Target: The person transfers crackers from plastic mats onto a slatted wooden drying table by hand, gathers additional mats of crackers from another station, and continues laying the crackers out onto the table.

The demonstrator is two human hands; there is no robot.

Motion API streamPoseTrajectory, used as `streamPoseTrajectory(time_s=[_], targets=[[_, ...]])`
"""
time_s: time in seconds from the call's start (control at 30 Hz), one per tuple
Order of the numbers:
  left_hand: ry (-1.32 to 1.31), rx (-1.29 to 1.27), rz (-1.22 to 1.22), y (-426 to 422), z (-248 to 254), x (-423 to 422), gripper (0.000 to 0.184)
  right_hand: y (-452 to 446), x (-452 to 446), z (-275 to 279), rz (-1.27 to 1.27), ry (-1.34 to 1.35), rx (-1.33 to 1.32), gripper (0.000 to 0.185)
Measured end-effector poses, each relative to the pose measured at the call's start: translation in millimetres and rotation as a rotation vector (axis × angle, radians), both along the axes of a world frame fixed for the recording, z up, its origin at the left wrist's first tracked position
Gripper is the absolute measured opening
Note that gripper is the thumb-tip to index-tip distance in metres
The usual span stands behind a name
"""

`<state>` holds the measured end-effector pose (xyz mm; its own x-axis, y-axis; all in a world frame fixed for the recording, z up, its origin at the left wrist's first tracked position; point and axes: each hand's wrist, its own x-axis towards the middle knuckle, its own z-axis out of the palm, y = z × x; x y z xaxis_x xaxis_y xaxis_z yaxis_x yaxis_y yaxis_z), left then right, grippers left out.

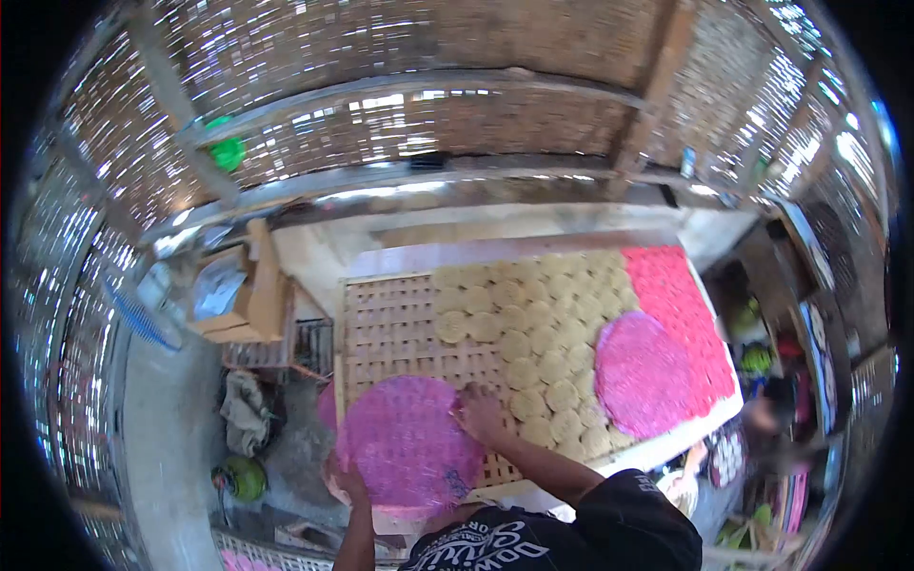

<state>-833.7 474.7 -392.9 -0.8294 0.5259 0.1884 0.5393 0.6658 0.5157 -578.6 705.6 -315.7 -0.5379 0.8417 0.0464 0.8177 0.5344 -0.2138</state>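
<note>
A large, round, glossy pink sheet or tray (405, 443) lies over the front left corner of a woven bamboo rack (386, 324). My left hand (341, 479) grips its lower left edge, fingers partly hidden. At its upper right edge, my right hand (479, 411) has its fingers bent around the rim. Just right of that hand, rows of round, flat tan crackers (528, 347) cover the middle of the rack. A second pink round (643, 374) rests over the crackers and part of a bright red-pink layer (676, 314) at the rack's right end.
At the lower right is another person (762, 419), blurred, near a cluttered shelf (809, 333). To the left are a wooden box (243, 295), a blue fan (143, 319), a sack (246, 411) and a green gas cylinder (243, 479). A woven wall (381, 43) stands behind.
</note>
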Motion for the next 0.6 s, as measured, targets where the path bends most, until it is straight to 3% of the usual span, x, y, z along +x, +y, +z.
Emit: streamPoseTrajectory(time_s=[0.1,0.23,0.4,0.53,0.6], targets=[[-0.003,-0.003,-0.104,-1,17,0,0.025,-7,-2,-18,-0.136,0.118,-0.078,0.030],[-0.075,0.199,-0.120,18,64,26,0.019,-8,-2,-26,-0.127,0.092,-0.035,0.030],[-0.204,0.437,-0.314,45,89,34,0.017,-22,20,-2,-0.234,0.312,-0.307,0.053],[-0.237,0.512,-0.673,69,190,76,0.014,-32,36,48,-0.265,0.474,-0.462,0.083],[-0.392,0.400,-0.900,78,259,104,0.016,-27,50,34,-0.158,0.790,-0.408,0.091]])
